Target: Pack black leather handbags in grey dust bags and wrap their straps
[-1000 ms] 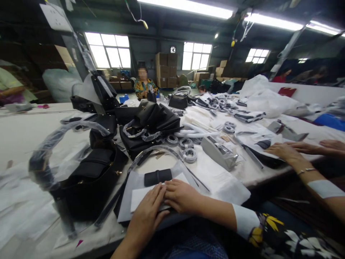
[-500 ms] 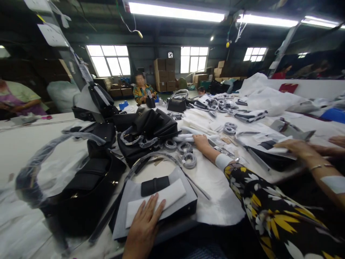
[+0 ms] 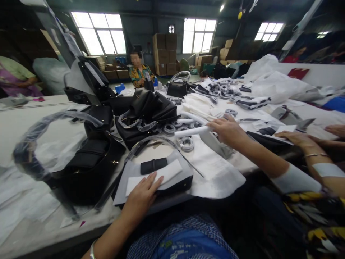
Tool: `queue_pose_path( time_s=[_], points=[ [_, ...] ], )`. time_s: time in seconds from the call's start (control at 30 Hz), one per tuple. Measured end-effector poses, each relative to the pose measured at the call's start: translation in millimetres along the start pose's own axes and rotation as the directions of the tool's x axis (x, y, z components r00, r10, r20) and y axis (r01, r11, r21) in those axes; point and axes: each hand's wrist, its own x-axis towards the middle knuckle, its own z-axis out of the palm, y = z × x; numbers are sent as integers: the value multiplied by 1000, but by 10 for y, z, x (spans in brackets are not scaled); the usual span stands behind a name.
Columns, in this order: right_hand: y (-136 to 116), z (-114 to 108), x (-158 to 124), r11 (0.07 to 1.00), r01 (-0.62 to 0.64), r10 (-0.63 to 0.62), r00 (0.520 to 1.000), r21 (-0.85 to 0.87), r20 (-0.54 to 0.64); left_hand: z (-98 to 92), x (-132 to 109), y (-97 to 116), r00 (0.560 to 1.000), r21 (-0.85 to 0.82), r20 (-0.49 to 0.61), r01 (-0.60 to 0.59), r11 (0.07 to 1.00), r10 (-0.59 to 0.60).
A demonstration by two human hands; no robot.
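My left hand (image 3: 141, 194) lies palm down, fingers stretched out, on a folded white padding sheet (image 3: 171, 172). Under the sheet is a black handbag (image 3: 180, 187), lying flat with grey-white lining paper on its upper face. A small black strap piece (image 3: 153, 166) shows just above the sheet. The bag's plastic-wrapped handle (image 3: 151, 138) arches away behind it. Left of my hand stands another black handbag (image 3: 86, 176) with a wrapped handle. My right hand is not in view.
At right, a co-worker's hand (image 3: 226, 129) grips white tubes (image 3: 191, 132); another hand (image 3: 293, 136) rests by a bag. Coiled wrapped straps (image 3: 186, 144) and piled black bags (image 3: 147, 111) lie beyond. White sheeting (image 3: 215, 180) hangs over the table edge.
The co-worker's hand has drawn white tubes to the right and nearer, off their pile. My view has tilted down. My left hand stays on the padding sheet.
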Motion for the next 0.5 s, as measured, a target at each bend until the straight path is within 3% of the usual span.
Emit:
queue_pose_path(
  time_s=[0.1, 0.23, 0.37, 0.5],
  points=[
    [-493, -242, -569, 965, 128, -114, 991, 228, -72, -97, 84, -60, 998, -64, 62, 20, 998, -16],
    [-1398, -213, -1093, 884, 216, -207, 976, 416, -68, -205, 185, -121, 986, -142, 162, 61, 988, -38],
    [-2154, 7, -1203, 873, 140, -93, 988, 467, -122, -328, 251, -112, 964, -187, 255, 124, 975, -74],
    [-2559, 263, -1072, 867, 141, -13, 965, 478, -262, -475, 291, -53, 929, -221, 356, 191, 956, -104]
  ],
)
